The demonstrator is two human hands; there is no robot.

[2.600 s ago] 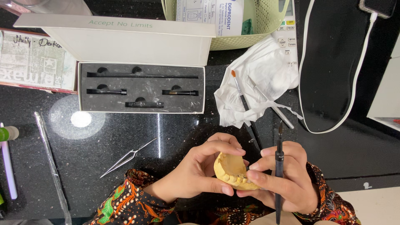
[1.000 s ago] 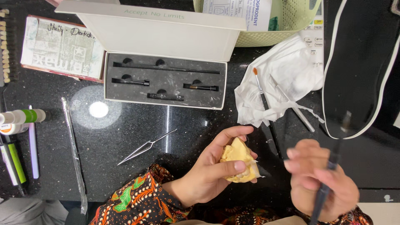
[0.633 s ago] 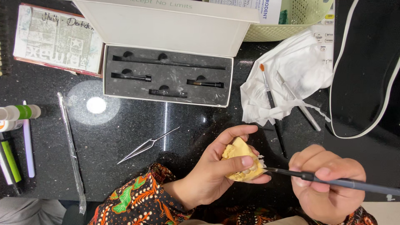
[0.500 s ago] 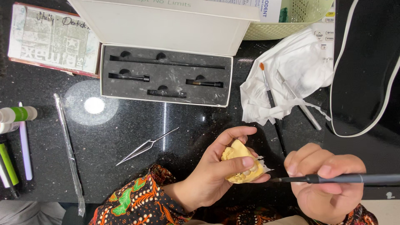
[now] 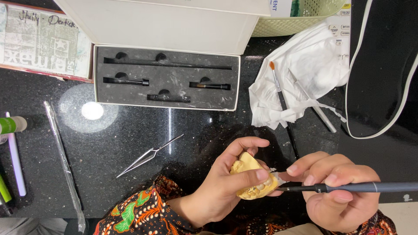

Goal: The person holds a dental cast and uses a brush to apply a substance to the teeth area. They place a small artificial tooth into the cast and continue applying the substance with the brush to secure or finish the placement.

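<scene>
My left hand (image 5: 226, 182) grips a yellow dental cast (image 5: 249, 177) of a row of teeth, thumb over its front. My right hand (image 5: 337, 193) holds a dark slim brush-like tool (image 5: 357, 187) level, like a pen. Its tip rests at the right edge of the cast, by a small white bit. Both hands hover just over the black speckled counter (image 5: 183, 126), near its front edge. Patterned orange and green sleeves cover both wrists.
An open white box (image 5: 165, 78) with dark foam holds slim tools. Metal tweezers (image 5: 149, 155) lie left of my hands. A long metal instrument (image 5: 64, 163) and pens sit at far left. A crumpled white tissue (image 5: 300, 78) carries an orange-tipped brush (image 5: 283, 104). A white cable (image 5: 383, 126) loops at right.
My right hand swung the tool from pointing upward to lying level and brought its tip to the cast. The left hand kept hold of the cast, and the view shifted slightly.
</scene>
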